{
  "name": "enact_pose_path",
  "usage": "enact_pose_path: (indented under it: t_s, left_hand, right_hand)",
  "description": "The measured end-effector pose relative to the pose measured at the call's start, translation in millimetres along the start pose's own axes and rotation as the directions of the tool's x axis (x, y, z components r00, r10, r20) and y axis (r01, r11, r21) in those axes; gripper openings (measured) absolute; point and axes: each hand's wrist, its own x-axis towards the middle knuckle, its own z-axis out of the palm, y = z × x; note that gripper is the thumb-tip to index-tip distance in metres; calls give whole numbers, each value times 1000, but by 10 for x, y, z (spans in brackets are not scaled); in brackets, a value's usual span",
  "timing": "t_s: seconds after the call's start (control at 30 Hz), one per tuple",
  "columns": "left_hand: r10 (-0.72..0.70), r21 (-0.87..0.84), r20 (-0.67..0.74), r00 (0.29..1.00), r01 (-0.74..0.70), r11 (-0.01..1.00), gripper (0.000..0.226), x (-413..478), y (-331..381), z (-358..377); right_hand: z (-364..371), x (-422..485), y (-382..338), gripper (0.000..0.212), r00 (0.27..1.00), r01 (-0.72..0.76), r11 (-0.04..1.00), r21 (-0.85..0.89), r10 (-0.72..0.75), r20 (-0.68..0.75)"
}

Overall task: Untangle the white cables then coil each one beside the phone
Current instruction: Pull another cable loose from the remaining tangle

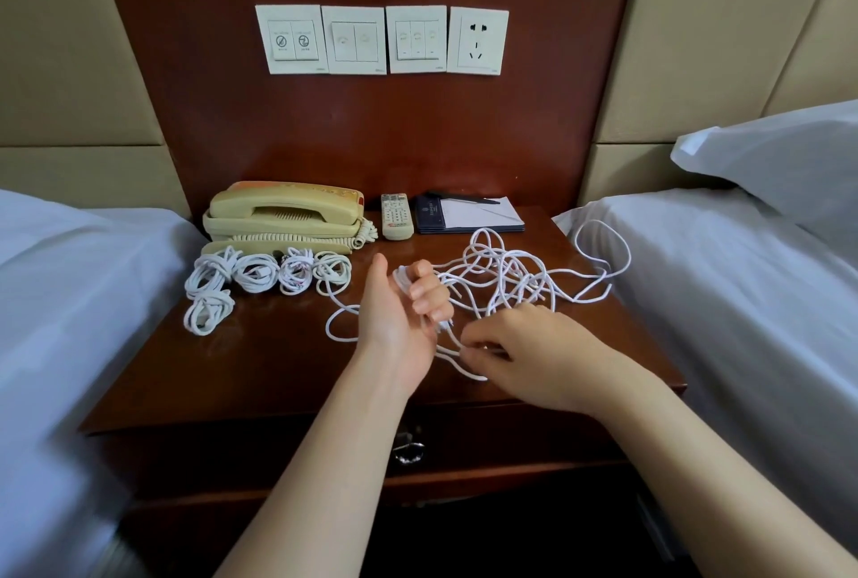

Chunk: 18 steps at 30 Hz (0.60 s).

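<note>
White tangled cables [515, 273] sprawl on the reddish-brown wooden surface [241, 373], right of the left hand [401, 308], whose curled fingers hold cable loops. The right hand [524, 357] pinches a strand. Several coiled white cables [260, 275] lie just before the beige corded phone [283, 215].

White cables [510, 280], beige phone [283, 215], reddish-brown nightstand [260, 364].

Switch plate [295, 38] markings are too small to read.
</note>
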Motion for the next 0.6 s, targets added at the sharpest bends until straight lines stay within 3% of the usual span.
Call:
enact_pose_path:
  t_s: [0.17, 0.33, 0.5, 0.6]
  left_hand:
    - [61, 183, -88, 994, -44, 982, 60, 87, -31, 10]
    - [146, 517, -45, 988, -102, 850, 63, 168, -83, -11]
    - [-110, 742, 188, 976, -68, 667, 77, 94, -183, 3]
    - [-282, 725, 224, 933, 34, 688, 73, -6, -200, 25]
  right_hand:
    - [-52, -23, -89, 34, 996, 85, 993, -82, -86, -7]
    - [-43, -23, -87, 29, 940, 211, 976, -51, -217, -264]
    - [-74, 16, 31, 32, 858, 177, 982, 64, -123, -499]
    - [-83, 34, 106, 32, 825, 102, 987, 125, -14, -565]
